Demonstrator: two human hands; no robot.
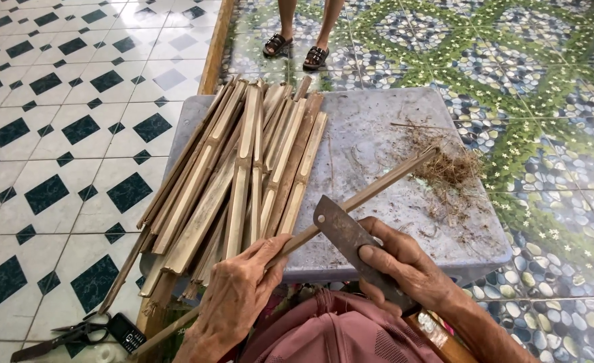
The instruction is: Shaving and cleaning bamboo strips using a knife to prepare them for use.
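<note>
Bamboo strip (364,195) runs through the left hand (236,296), clenched around its near part. Right hand (404,265) grasps a knife (347,238), blade against the strip just beyond that grip.

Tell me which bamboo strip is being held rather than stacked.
The long thin strip slanting right: left hand grips it, knife blade in right hand rests against it. Others lie piled.

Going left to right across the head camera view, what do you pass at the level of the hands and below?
Scissors → small black phone → left hand on the bamboo strip → knife blade → right hand.
</note>
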